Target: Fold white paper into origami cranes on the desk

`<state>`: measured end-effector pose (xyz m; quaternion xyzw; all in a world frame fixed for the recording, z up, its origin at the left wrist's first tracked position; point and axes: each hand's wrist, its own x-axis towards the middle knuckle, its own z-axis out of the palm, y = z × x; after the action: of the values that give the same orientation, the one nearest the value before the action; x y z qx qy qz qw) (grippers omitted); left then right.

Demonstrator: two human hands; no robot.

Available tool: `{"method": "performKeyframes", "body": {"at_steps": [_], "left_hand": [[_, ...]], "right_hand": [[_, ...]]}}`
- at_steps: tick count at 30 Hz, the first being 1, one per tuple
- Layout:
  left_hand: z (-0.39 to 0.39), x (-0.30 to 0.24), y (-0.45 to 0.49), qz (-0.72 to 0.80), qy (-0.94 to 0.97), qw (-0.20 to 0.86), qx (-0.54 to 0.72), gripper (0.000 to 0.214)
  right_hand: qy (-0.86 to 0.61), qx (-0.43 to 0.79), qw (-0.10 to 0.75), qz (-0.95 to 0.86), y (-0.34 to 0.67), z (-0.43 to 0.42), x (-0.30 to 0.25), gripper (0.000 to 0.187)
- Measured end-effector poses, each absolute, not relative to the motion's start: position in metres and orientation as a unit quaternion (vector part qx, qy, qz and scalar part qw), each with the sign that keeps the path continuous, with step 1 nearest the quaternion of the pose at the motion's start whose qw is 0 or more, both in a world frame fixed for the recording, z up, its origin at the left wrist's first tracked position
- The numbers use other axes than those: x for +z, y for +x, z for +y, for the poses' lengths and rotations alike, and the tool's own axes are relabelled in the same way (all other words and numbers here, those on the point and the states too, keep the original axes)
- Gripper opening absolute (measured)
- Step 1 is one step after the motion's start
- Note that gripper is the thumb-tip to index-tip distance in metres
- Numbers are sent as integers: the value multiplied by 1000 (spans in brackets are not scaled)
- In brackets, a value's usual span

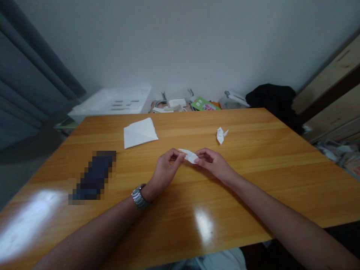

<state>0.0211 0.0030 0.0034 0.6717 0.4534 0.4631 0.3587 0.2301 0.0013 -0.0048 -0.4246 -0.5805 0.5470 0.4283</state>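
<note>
Between my two hands is a small piece of folded white paper (190, 156), held just over the middle of the wooden table (174, 210). My left hand (168, 167) pinches its left end between thumb and forefinger. At the right end, the thumb and fingers of my right hand (213, 162) are closed on the same paper. Beyond my right hand a finished-looking origami crane (221, 135) of white paper rests on the table. Sheets of white paper (140, 133) lie farther back on the left.
A pixelated dark flat object (94, 176) lies on the table's left side. Past the far edge are a white plastic tray (112, 101), a green booklet (203, 104) and a black cloth-like heap (271, 97). A grey curtain (25, 63) hangs at left.
</note>
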Motion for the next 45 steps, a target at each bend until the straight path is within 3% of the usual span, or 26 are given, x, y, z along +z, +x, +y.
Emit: {"method": "performKeyframes", "body": {"at_steps": [3,12,16,21,29,40,45], "left_hand": [[2,4,20,457,671,353,464,26],[2,6,22,474,662,347,465,26],[1,7,22,460,665,371,456,30],[4,2,18,438,654,404,467,52],[9,-3,19,393,687,450,414,39],[13,-2,18,396,674,490,385,31],[12,-4,19,425,690,440,388,28]], "right_hand": [[-428,533,460,-567,230,2,-7,37],[-458,417,443,-648,234,4,-11,29],[-452,464,450,-615,234,5,-11,29],[-433,520,471,-567,232,3,-7,29],[-401,575,478,-530,232,2,-5,25],[-451,500,478,-564,238,9,-10,25],[-454,495,452,-586,238,8,-8,26]]}}
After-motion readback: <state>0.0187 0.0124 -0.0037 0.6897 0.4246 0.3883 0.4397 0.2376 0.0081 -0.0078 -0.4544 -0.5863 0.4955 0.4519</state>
